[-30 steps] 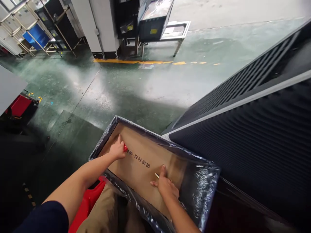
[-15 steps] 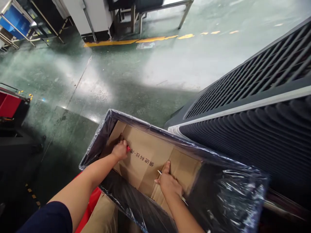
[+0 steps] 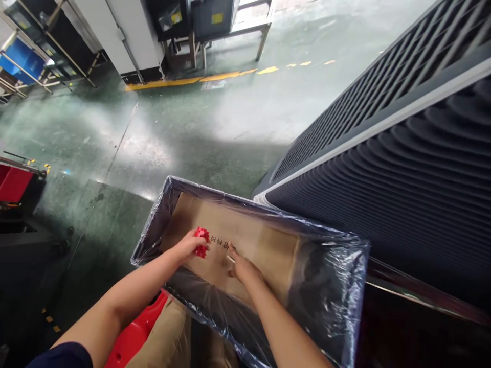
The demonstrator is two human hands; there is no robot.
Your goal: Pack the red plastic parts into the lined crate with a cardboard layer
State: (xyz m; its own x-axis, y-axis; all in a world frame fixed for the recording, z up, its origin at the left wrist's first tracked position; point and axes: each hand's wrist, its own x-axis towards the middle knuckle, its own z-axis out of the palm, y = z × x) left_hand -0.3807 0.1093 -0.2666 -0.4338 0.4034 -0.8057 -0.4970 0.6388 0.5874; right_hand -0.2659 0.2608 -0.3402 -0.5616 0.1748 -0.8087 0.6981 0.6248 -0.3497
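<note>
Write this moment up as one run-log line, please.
left hand: holds red piece | right hand: on cardboard | place: plastic-lined box

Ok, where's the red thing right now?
In the head view it's low and left of centre: the red thing sits in the left hand, inside the plastic-lined box, close to the right hand.

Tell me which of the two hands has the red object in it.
The left hand: its fingers close on the red object. The right hand holds only a thin pale stick.
</note>
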